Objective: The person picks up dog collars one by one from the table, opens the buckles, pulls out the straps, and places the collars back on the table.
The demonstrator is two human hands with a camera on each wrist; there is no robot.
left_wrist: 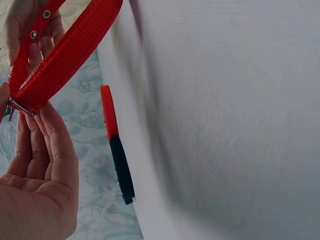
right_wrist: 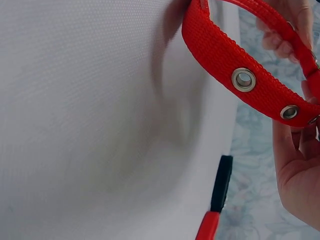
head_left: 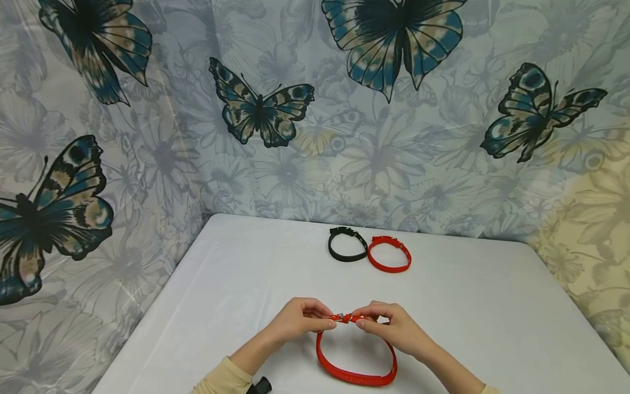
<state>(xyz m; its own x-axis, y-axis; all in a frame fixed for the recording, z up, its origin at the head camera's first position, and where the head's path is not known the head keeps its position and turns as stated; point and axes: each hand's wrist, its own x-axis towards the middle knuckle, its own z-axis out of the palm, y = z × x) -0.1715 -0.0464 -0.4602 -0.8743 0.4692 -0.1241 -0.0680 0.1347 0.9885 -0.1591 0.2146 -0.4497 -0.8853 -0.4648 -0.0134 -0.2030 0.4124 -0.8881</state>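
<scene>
Between both hands is a red webbing collar (head_left: 356,377), bent into a loop, with metal eyelets along its strap. My left hand (head_left: 302,320) pinches it on the left of its metal buckle (left_wrist: 22,106), thumb and fingertips meeting on the strap. On the other side of the buckle, my right hand (head_left: 391,325) pinches the strap with thumb and fingers. The loop hangs toward the table's near side, below the fingers. Seen from the right wrist, two eyelets show on the red band, the larger eyelet (right_wrist: 243,79) nearest the camera.
Farther back on the white table (head_left: 236,262) lie a black collar (head_left: 346,258) and a second red collar (head_left: 389,268), side by side, both buckled into loops. A dark cylindrical object (head_left: 262,386) shows by the left sleeve. Butterfly-patterned cloth (head_left: 285,180) hangs behind the table.
</scene>
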